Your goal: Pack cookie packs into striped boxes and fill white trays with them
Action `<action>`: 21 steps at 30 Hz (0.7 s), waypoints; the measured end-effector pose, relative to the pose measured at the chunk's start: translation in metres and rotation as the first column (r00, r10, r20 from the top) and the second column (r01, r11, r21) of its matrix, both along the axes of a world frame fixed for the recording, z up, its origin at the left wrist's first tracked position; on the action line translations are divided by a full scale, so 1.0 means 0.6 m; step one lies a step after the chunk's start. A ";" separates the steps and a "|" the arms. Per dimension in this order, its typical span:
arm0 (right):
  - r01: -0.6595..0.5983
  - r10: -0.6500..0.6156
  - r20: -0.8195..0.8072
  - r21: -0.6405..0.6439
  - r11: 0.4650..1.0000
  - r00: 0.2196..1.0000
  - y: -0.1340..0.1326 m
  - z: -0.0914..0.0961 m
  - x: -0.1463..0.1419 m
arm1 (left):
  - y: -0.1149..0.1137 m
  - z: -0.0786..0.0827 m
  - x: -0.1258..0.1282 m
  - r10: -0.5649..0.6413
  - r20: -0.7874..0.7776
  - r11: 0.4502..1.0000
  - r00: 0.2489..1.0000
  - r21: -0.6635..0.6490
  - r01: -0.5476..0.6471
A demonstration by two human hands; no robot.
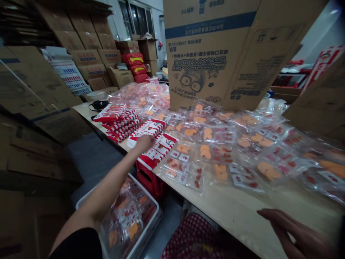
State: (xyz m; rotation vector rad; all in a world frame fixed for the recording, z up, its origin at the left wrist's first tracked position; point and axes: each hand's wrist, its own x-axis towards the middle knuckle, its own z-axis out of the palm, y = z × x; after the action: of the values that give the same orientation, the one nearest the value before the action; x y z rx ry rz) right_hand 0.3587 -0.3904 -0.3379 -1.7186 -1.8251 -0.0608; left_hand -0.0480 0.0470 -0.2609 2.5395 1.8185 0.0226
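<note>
My left hand (145,142) reaches across to the table's near edge, its fingers curled on a red-and-white printed packet (159,153); the fingertips are partly hidden. Just behind it lies another red-and-white packet (152,127). To the left is a stack of similar packets (121,124). Low at the right, my right hand (299,233) hovers by the table edge, slightly blurred, with thumb and fingers apart and nothing in them. Between the hands lie clear plastic bags (185,169) with orange pieces and small red sachets.
A tall cardboard carton (210,54) stands on the table (215,201) among many more clear bags. Below the edge are a white-rimmed plastic bin (155,205) of filled bags and a red stool (149,183). Stacked cartons (83,57) line the left side.
</note>
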 end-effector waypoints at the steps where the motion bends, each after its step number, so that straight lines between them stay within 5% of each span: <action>1: -0.030 0.029 0.031 0.002 1.000 0.999 0.005 0.008 -0.003 | -0.023 -0.030 0.025 -0.041 -0.015 0.998 0.999 -0.055 0.040; 5: -0.114 0.113 0.089 0.012 0.993 0.990 0.017 0.037 -0.017 | -0.083 -0.108 0.068 -0.083 -0.066 0.985 0.994 -0.155 0.072; 9: -0.065 0.064 0.019 0.049 0.997 0.998 0.005 0.047 -0.033 | -0.098 -0.113 0.064 -0.075 -0.082 0.985 0.994 -0.159 0.061; 16: -0.052 0.047 -0.126 -0.043 0.998 0.991 -0.028 0.015 -0.044 | -0.099 -0.041 0.060 -0.094 -0.091 0.984 0.991 -0.160 0.079; 21: -0.009 0.010 -0.107 0.010 1.000 0.994 -0.018 0.030 -0.049 | -0.162 0.046 0.088 0.003 -0.036 0.990 0.999 0.139 0.002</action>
State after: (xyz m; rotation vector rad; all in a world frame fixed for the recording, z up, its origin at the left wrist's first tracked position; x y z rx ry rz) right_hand 0.3292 -0.4011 -0.3200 -1.6737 -1.7522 0.0259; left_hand 0.0051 -0.0503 -0.2334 2.6480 1.8951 0.1088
